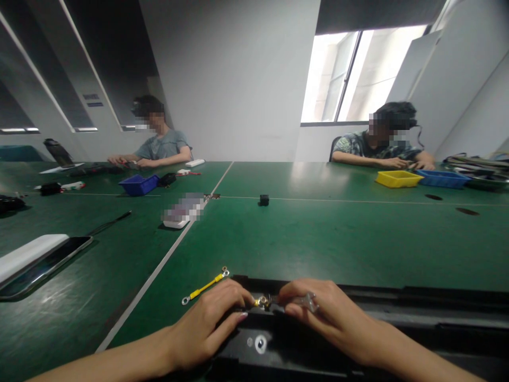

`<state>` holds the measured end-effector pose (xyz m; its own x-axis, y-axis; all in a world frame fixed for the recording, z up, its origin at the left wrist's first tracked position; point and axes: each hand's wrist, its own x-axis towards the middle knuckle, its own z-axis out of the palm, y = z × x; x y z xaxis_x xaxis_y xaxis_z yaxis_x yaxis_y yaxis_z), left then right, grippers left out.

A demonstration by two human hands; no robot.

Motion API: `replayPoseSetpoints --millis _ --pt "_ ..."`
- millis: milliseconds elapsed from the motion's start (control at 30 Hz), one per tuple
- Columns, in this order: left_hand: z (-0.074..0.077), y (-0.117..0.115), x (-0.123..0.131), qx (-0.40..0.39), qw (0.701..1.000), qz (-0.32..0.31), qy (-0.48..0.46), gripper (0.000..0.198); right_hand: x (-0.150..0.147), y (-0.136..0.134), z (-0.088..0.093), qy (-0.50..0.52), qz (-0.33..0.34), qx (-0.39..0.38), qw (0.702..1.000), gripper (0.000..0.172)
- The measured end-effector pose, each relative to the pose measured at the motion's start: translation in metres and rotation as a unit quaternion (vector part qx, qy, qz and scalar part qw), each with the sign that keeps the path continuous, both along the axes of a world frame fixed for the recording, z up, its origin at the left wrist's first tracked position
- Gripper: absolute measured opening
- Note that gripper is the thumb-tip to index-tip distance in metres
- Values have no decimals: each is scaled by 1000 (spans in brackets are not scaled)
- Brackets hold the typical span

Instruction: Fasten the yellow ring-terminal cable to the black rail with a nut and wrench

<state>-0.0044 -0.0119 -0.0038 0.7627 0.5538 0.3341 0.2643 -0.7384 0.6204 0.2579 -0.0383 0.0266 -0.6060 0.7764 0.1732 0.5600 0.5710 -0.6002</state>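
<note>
My left hand (218,315) is closed, with thumb and fingertips at a yellow ring-terminal wire (256,303). Only the wire's end shows; its metal ring lies at a small bolt or nut on a long black housing (294,342). In my right hand (338,313), closed, is a silver open-ended wrench (310,302). One jaw end sticks out past the fingers, while the other end points toward the ring and is partly hidden. A second yellow wire (204,287), with ring terminals at its ends, lies on the table beyond my left hand.
The green table (358,239) carries a small black block (264,200). A white device (183,212) lies left of centre, a phone (51,260) at far left. Blue (139,184) and yellow (398,179) bins stand farther back. Two people sit across the table.
</note>
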Motion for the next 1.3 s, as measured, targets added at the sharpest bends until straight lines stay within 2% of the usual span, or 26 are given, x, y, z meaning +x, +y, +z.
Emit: replayPoseSetpoints --millis 900,1300 --pt "2 -1 -1 -14 999 -6 29 26 -1 0 3 15 -1 15 1000 27" --pt "2 1 -2 -19 999 -4 31 22 1 -1 -2 17 -2 18 1000 27"
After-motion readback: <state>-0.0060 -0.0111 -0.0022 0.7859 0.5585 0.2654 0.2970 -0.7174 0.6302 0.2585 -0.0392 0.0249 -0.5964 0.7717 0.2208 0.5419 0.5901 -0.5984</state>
